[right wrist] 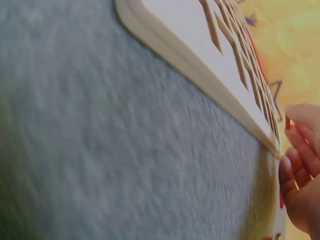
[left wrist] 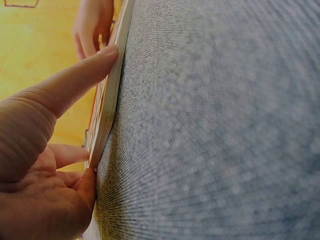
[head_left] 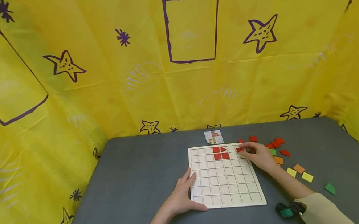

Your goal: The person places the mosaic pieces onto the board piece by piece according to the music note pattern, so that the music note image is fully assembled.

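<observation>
We see a cream board (head_left: 220, 189) ruled in a square grid, with red tiles (head_left: 217, 156), orange tiles (head_left: 299, 168), yellow tiles (head_left: 307, 177) and green tiles (head_left: 330, 189). We find a dark grey tabletop (head_left: 133, 175), a beige sleeve (head_left: 322, 210), and a yellow cloth (head_left: 116, 107) patterned with purple-outlined, dotted starfish (head_left: 261, 34) and pale fish skeletons (head_left: 144, 76).

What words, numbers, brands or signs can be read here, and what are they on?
None can be read.
Card: any print is too small to read.
Board: grid lines, no lettering visible.
Cloth: drawings, including stars, no lettering visible.
Wrist device: any marking is too small to read.
</observation>
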The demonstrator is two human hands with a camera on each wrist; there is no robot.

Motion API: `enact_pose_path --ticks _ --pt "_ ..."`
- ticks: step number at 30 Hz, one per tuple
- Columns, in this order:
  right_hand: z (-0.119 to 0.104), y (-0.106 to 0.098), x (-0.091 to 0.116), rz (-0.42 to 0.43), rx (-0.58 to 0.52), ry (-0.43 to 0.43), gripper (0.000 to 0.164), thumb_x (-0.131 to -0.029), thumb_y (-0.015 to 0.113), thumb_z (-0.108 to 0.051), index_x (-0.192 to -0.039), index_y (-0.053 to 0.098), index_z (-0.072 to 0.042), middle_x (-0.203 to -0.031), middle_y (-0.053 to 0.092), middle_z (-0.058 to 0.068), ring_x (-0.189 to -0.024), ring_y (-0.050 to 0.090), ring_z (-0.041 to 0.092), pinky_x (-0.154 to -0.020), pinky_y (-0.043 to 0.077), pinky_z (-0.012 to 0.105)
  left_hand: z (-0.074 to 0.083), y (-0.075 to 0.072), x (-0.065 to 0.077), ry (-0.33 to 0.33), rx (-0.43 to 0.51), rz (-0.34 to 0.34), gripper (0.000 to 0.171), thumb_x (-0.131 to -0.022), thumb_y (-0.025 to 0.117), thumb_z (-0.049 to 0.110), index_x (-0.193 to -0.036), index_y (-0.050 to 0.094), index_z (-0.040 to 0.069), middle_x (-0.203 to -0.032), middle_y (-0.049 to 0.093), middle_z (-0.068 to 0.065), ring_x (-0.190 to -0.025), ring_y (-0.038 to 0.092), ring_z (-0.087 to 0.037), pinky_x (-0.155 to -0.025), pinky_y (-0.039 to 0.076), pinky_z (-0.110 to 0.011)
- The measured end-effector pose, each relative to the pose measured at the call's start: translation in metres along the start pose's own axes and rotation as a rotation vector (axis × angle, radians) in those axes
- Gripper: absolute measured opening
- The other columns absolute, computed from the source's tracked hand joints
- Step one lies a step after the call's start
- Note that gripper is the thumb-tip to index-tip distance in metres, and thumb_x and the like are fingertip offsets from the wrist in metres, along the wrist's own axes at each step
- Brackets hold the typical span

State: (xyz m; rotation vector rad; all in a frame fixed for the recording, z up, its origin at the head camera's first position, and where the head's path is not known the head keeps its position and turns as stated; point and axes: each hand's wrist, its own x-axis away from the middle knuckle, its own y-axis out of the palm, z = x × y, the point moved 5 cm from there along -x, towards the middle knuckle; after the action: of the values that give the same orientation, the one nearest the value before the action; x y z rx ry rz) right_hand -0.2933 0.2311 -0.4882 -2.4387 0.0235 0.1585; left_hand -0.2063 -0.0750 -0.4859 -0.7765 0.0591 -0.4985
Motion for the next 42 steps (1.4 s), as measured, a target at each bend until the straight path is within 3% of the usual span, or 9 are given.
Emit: enact_pose_path --ticks 4,14,38,42 --pt "-0.009 0.009 0.001 -0.005 0.025 -0.067 0.026 -0.083 0.073 -0.029 -0.106 0.071 -0.015 -0.091 0.067 0.004 -0.078 0.049 0.016 -0.065 0.039 0.026 0.0 0.0 0.0 0.002 0.002 0.001 0.113 -0.06 0.088 0.045 -0.148 0.029 0.005 -0.159 0.012 -0.015 -0.137 0.026 -0.033 -0.099 0.035 -0.053" --pt "-0.02 0.02 0.003 -0.008 0.06 -0.149 0.019 -0.079 0.077 -0.02 -0.098 0.074 -0.017 -0.1 0.071 0.002 -0.093 0.055 0.023 -0.079 0.04 0.037 -0.002 0.0 -0.002 -0.015 0.006 -0.005 0.114 -0.059 0.088 0.045 -0.149 0.029 0.006 -0.159 0.011 -0.014 -0.138 0.024 -0.032 -0.101 0.034 -0.053" --pt "-0.019 0.026 0.003 -0.021 0.087 -0.118 0.018 -0.082 0.074 -0.022 -0.099 0.073 -0.018 -0.099 0.071 0.001 -0.091 0.053 0.021 -0.077 0.039 0.036 -0.002 0.0 -0.002 -0.019 -0.007 -0.002 0.114 -0.059 0.088 0.046 -0.149 0.029 0.008 -0.159 0.012 -0.013 -0.138 0.024 -0.032 -0.101 0.034 -0.053" --pt "-0.019 0.02 0.004 0.003 0.057 -0.118 0.016 -0.084 0.072 -0.022 -0.1 0.073 -0.017 -0.091 0.068 0.0 -0.083 0.05 0.018 -0.07 0.039 0.031 -0.002 0.001 -0.002 -0.018 -0.011 -0.001 0.114 -0.059 0.088 0.046 -0.149 0.029 0.008 -0.159 0.012 -0.013 -0.139 0.024 -0.032 -0.101 0.034 -0.053"
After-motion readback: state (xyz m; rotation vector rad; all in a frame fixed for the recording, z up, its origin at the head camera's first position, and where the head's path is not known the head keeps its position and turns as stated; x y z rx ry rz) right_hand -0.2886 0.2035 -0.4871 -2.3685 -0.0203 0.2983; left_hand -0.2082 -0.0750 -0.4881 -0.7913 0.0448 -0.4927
